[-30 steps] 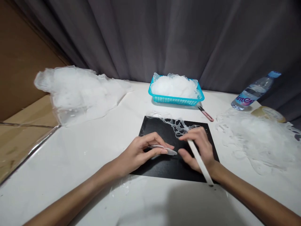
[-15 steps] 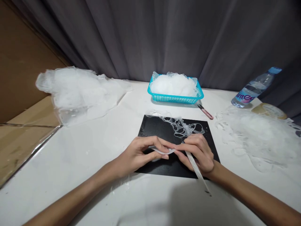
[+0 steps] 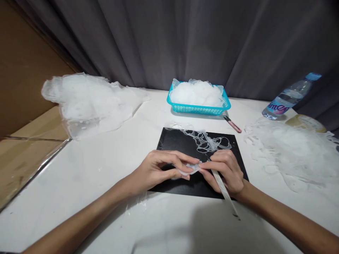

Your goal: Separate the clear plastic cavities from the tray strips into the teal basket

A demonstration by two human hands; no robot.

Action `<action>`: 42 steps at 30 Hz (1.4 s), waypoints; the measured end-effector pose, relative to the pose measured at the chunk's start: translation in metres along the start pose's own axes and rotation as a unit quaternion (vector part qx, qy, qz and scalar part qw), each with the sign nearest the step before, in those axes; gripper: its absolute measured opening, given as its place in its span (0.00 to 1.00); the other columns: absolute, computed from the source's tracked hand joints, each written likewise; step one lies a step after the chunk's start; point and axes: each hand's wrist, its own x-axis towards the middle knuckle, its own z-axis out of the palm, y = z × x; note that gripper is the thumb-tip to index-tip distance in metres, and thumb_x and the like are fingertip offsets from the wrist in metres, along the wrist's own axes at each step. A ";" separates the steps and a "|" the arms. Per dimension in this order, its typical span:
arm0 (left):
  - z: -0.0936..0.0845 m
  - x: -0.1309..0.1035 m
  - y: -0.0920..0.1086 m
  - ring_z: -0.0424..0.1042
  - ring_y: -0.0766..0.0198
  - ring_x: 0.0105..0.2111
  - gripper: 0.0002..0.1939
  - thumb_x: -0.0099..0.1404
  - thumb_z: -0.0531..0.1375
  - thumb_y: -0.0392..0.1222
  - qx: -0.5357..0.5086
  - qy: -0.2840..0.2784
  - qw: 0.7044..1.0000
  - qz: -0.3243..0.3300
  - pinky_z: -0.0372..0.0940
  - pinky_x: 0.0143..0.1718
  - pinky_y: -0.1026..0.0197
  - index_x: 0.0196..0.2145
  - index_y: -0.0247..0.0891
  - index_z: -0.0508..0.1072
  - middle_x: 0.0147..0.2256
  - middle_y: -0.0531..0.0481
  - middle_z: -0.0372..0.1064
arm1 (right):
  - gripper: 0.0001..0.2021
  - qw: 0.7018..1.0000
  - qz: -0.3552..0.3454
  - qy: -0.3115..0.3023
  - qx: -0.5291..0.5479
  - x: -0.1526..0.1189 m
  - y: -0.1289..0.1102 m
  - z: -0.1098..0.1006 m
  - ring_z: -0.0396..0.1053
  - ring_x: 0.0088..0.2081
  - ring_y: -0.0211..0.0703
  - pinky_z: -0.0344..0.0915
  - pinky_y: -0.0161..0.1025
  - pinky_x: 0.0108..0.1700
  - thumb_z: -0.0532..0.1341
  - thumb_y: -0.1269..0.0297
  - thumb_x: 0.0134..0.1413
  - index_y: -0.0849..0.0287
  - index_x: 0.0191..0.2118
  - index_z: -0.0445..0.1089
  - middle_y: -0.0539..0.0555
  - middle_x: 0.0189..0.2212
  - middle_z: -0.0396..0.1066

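My left hand point(image 3: 159, 167) is closed in a pinch on a small, thin, translucent white piece point(image 3: 194, 168) above the black mat point(image 3: 173, 141). The thumb and forefinger of my right hand point(image 3: 228, 171) touch the piece's right edge. A slim white-handled tool point(image 3: 224, 190) is also gripped in that hand, its handle slanting down toward me; its dark tip is partly hidden, so its exact kind is unclear. Just beyond my fingers, a tangle of clear cut-out scraps point(image 3: 209, 141) lies on the mat's far right part.
Behind the mat stands a blue basket point(image 3: 198, 110) heaped with white pieces. Pink-handled thread snips point(image 3: 233, 125) lie beside it. White sheets point(image 3: 92, 104) are piled at left, clear scraps point(image 3: 296, 151) at right, near a water bottle point(image 3: 287, 98) and tape roll point(image 3: 305, 122).
The white piece has tilted, so more of its flat face shows between my fingers. My right hand has shifted slightly right with the tool; the view has moved a little.
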 end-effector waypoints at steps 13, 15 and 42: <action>-0.006 0.005 0.000 0.82 0.57 0.45 0.10 0.68 0.68 0.34 0.031 -0.006 0.999 0.010 0.78 0.44 0.61 0.44 0.46 0.86 0.50 0.45 0.81 | 0.07 1.000 0.008 0.012 -0.001 0.002 -0.002 -0.001 0.68 0.34 0.43 0.71 0.42 0.38 0.64 0.74 0.61 0.59 0.44 0.70 0.52 0.32 0.69; -0.009 0.005 -0.002 0.81 0.56 0.47 0.10 0.68 0.68 0.34 0.054 -0.007 0.998 0.024 0.77 0.47 0.60 0.44 0.45 0.86 0.50 0.45 0.81 | 0.07 1.000 0.010 0.015 -0.001 0.001 -0.002 0.000 0.68 0.34 0.43 0.71 0.42 0.38 0.64 0.74 0.61 0.59 0.44 0.70 0.52 0.32 0.69; -0.002 0.001 -0.005 0.76 0.60 0.43 0.06 0.73 0.63 0.38 0.307 0.018 0.946 0.103 0.64 0.49 0.57 0.46 0.41 0.79 0.42 0.48 0.79 | 0.07 0.999 0.023 -0.047 0.006 0.003 0.003 0.005 0.67 0.35 0.43 0.70 0.41 0.37 0.66 0.74 0.61 0.59 0.43 0.72 0.54 0.32 0.71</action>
